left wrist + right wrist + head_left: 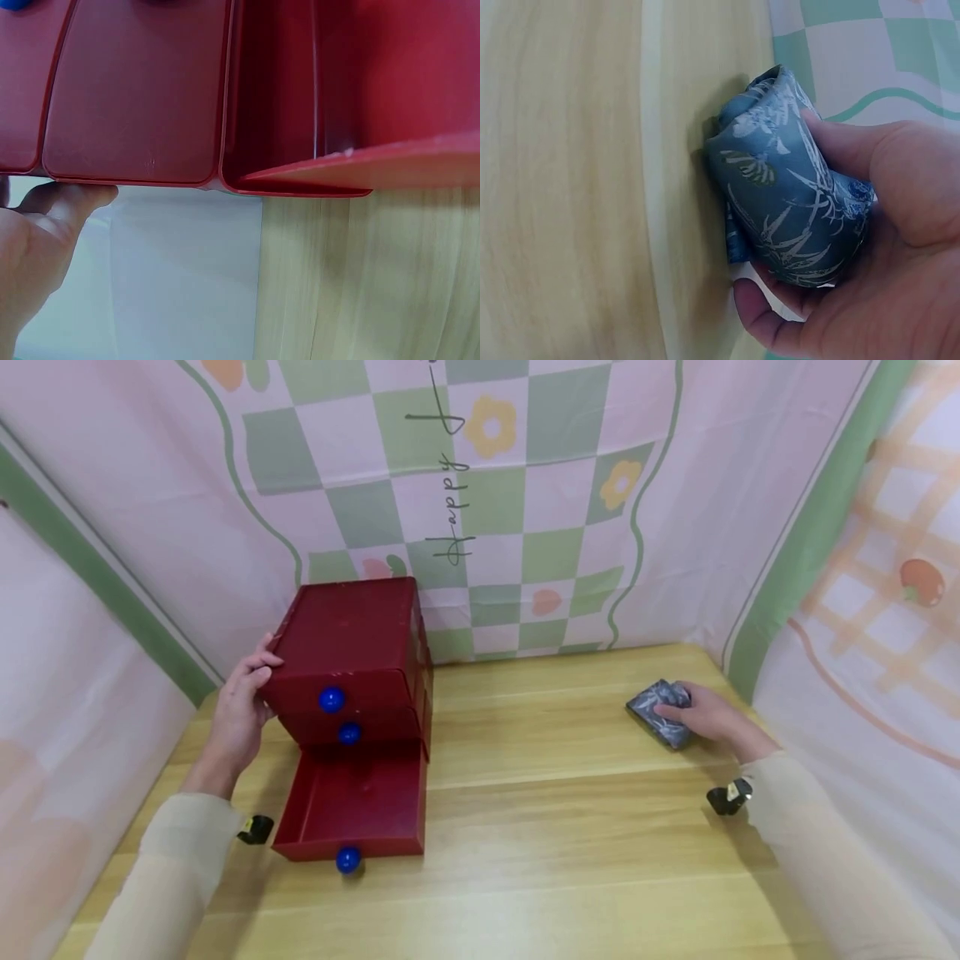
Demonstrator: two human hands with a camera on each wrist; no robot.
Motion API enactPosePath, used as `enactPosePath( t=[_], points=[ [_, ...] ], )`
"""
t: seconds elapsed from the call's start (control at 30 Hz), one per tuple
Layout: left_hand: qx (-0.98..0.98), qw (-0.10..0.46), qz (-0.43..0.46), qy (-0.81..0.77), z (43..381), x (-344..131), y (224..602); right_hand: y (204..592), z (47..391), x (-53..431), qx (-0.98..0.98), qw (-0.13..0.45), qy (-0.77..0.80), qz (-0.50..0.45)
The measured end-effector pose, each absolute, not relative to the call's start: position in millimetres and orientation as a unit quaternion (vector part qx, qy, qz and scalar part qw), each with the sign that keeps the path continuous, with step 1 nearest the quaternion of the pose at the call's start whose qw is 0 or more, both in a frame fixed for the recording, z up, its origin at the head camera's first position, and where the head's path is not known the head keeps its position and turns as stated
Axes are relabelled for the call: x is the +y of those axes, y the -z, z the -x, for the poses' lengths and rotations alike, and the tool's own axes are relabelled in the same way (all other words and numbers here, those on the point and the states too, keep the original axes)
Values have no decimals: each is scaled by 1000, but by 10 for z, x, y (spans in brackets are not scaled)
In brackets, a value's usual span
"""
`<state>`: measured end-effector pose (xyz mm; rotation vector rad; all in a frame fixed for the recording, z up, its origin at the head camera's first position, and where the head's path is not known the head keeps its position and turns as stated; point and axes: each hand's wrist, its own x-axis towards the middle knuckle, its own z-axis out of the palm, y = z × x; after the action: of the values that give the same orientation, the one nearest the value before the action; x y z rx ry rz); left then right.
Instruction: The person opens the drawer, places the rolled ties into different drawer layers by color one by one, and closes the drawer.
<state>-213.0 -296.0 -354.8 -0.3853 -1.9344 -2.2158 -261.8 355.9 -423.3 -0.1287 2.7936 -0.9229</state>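
Observation:
A dark red drawer cabinet (345, 627) stands at the left of the table, its bottom drawer (363, 802) pulled out and bare inside. Its two upper drawers are closed, and each drawer has a round blue knob (348, 860). My left hand (242, 706) rests against the cabinet's left side, fingertips at the top edge. In the left wrist view the thumb (82, 202) lies along that side. At the right, my right hand (708, 714) grips a folded blue-grey cloth (787, 180) with a pale leaf pattern, close over the table, between thumb and fingers.
The wooden table (540, 827) reaches from the cabinet to the right hand. A printed fabric curtain (495, 510) hangs right behind it, with more fabric at both sides. The drawer's front juts toward me between the arms.

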Motion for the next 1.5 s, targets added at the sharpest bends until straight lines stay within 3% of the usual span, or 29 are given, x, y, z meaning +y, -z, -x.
enactPosePath(
  t=[0.13, 0.37, 0.87, 1.5],
  points=[
    [-653, 86, 130, 742, 2124, -2957, 3548, 4220, 2621, 3515, 949, 94, 297, 49],
    [-652, 85, 130, 742, 2121, -2948, 3544, 4299, 2614, 3407, 960, 30, 253, 120],
    [-659, 86, 128, 736, 2115, -2955, 3558, 4354, 2526, 3219, 958, 4, 194, 209],
    [-652, 84, 133, 742, 2116, -2968, 3550, 4225, 2495, 3026, 940, 24, 302, 159]
  ],
)
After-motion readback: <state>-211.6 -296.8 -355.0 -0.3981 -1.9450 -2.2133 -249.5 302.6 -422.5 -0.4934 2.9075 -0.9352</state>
